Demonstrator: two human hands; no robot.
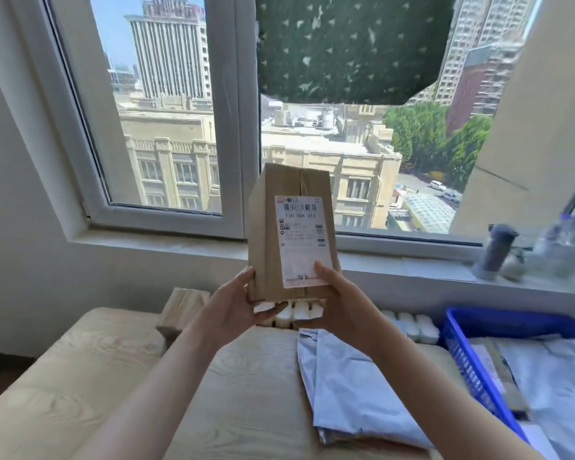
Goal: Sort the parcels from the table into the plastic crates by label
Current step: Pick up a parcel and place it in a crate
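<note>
Both left hand (236, 305) and right hand (341, 302) around a cardboard parcel (268, 234) above pale wooden table (80, 376), window (243, 127) behind.

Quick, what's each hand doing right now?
Left hand: grips the cardboard parcel at its lower left corner.
Right hand: grips the same parcel at its lower right, thumb on the label.

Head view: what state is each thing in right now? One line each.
Cardboard parcel: lifted off the table, upright, label facing the camera.
Left hand: grips the parcel's lower left edge.
Right hand: grips the parcel's lower right, thumb on the label.
Grey mailer bags: lying flat on the table.
Blue crate: at right, already holds parcels.
</note>
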